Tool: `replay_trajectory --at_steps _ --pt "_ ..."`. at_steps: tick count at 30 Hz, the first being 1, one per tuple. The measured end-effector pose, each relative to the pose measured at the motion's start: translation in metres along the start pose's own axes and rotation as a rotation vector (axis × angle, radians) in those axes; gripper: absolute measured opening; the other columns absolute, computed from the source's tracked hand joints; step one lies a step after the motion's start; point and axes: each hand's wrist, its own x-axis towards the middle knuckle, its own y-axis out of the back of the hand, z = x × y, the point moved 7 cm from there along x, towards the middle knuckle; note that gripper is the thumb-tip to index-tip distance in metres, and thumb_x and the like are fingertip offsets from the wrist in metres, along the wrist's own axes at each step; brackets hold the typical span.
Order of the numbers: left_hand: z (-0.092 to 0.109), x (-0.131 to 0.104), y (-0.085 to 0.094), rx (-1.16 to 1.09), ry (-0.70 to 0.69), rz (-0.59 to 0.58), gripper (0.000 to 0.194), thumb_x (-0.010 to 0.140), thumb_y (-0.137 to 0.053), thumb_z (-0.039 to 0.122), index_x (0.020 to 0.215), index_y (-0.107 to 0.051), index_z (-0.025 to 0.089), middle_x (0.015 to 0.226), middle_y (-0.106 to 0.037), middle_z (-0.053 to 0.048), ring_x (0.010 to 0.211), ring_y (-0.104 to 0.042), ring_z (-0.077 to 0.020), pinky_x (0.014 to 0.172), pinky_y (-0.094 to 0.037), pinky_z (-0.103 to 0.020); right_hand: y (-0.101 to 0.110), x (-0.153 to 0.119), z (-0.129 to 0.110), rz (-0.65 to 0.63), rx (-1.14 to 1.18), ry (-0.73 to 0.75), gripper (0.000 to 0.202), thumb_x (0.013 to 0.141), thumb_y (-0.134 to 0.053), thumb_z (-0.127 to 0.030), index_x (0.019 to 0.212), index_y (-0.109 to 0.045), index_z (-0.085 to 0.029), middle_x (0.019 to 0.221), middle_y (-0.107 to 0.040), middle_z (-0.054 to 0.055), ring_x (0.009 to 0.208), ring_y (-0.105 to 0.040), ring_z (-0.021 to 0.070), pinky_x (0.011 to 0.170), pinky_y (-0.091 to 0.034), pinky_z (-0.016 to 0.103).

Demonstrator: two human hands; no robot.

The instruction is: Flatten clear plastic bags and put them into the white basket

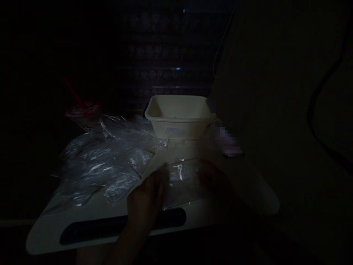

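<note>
Very little light falls on the scene. A clear plastic bag (182, 180) is stretched between my two hands, low over the front of a white table (110, 213). My left hand (146, 195) grips the bag's left edge with fingers closed. At its right edge is my right hand (212, 175), dim and in shadow, fingers apparently closed on the plastic. Left of my hands lies a loose pile of clear plastic bags (102, 162), shiny and overlapping. Whether anything is inside the held bag cannot be made out.
A cream plastic tub (179, 127) with a small label stands at the table's back. A cup (85, 114) with a red straw is behind the bags. A blurred-out item (228, 141) lies right of the tub. A dark slot (93, 229) runs along the front edge.
</note>
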Motion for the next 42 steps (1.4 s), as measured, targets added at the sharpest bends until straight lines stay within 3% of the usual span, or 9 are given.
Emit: replay_trajectory --at_steps 3,5,8,11,15,33,36,38,42 --pt "0.024 -0.008 0.005 -0.035 -0.25 0.039 0.027 0.079 -0.033 0.021 0.092 -0.056 0.014 0.083 -0.063 -0.008 0.073 -0.059 -0.0179 0.063 -0.048 -0.029 -0.002 0.0 0.003 -0.03 -0.016 -0.1 0.048 0.072 -0.042 -0.033 0.117 -0.037 -0.017 0.067 -0.061 0.003 0.063 -0.057 0.0172 0.057 -0.044 0.028" --pt "0.04 -0.016 0.001 -0.067 -0.387 -0.01 0.029 0.079 -0.032 0.018 0.099 -0.053 0.012 0.094 -0.06 -0.01 0.086 -0.055 -0.0188 0.073 -0.046 -0.031 -0.001 0.001 0.004 -0.017 -0.032 -0.119 0.048 0.072 -0.042 -0.033 0.118 -0.037 -0.019 0.069 -0.061 0.003 0.063 -0.057 0.0175 0.056 -0.044 0.028" --pt "0.053 -0.022 -0.012 -0.028 -0.468 -0.098 0.038 0.08 -0.034 0.019 0.117 -0.038 0.011 0.12 -0.043 -0.012 0.11 -0.038 -0.0209 0.086 -0.038 -0.036 0.001 0.002 0.003 0.04 -0.067 -0.085 0.046 0.072 -0.043 -0.032 0.116 -0.039 -0.022 0.075 -0.062 0.004 0.067 -0.057 0.0182 0.058 -0.043 0.028" --pt "0.052 -0.025 -0.028 0.084 -0.466 -0.163 0.046 0.08 -0.036 0.026 0.122 -0.029 0.01 0.128 -0.031 -0.015 0.117 -0.026 -0.0258 0.09 -0.031 -0.044 0.0 0.002 0.005 0.043 -0.059 -0.103 0.046 0.072 -0.042 -0.034 0.116 -0.038 -0.021 0.076 -0.061 0.004 0.067 -0.057 0.0182 0.058 -0.043 0.028" --pt "0.042 -0.027 -0.039 0.179 -0.432 -0.208 0.049 0.081 -0.032 0.035 0.122 -0.029 0.009 0.128 -0.027 -0.019 0.119 -0.018 -0.0294 0.09 -0.025 -0.05 0.0 0.004 0.004 0.037 -0.047 -0.091 0.046 0.073 -0.041 -0.035 0.116 -0.038 -0.021 0.069 -0.06 0.002 0.061 -0.056 0.0161 0.055 -0.043 0.027" --pt "0.029 -0.011 -0.046 0.334 -0.376 -0.226 0.05 0.083 -0.021 0.035 0.123 -0.026 0.004 0.13 -0.023 -0.018 0.12 -0.014 -0.0262 0.094 -0.019 -0.047 0.007 0.0 -0.003 0.064 -0.11 -0.053 0.035 0.071 -0.041 -0.028 0.104 -0.05 -0.018 0.073 -0.061 0.002 0.064 -0.058 0.0144 0.058 -0.045 0.025" --pt "0.03 -0.011 -0.047 0.34 -0.378 -0.213 0.051 0.083 -0.021 0.036 0.123 -0.026 0.005 0.13 -0.023 -0.017 0.12 -0.014 -0.0265 0.094 -0.018 -0.048 0.022 -0.001 -0.004 0.161 -0.147 0.026 0.031 0.072 -0.039 -0.026 0.097 -0.054 -0.015 0.08 -0.062 0.005 0.067 -0.058 0.0152 0.06 -0.046 0.027" --pt "0.032 -0.01 -0.047 0.34 -0.382 -0.21 0.052 0.083 -0.021 0.037 0.123 -0.026 0.005 0.13 -0.023 -0.017 0.12 -0.014 -0.0269 0.094 -0.017 -0.049 0.029 -0.005 -0.015 0.255 -0.225 0.166 0.03 0.074 -0.037 -0.025 0.094 -0.055 -0.014 0.086 -0.061 0.008 0.074 -0.057 0.0166 0.065 -0.047 0.029" --pt "0.034 -0.008 -0.047 0.33 -0.388 -0.221 0.052 0.082 -0.022 0.037 0.123 -0.026 0.005 0.13 -0.024 -0.017 0.12 -0.014 -0.0272 0.093 -0.017 -0.049 0.009 -0.021 -0.055 0.259 -0.353 0.526 0.033 0.079 -0.029 -0.021 0.103 -0.051 -0.011 0.101 -0.057 0.01 0.093 -0.051 0.0165 0.082 -0.041 0.031"
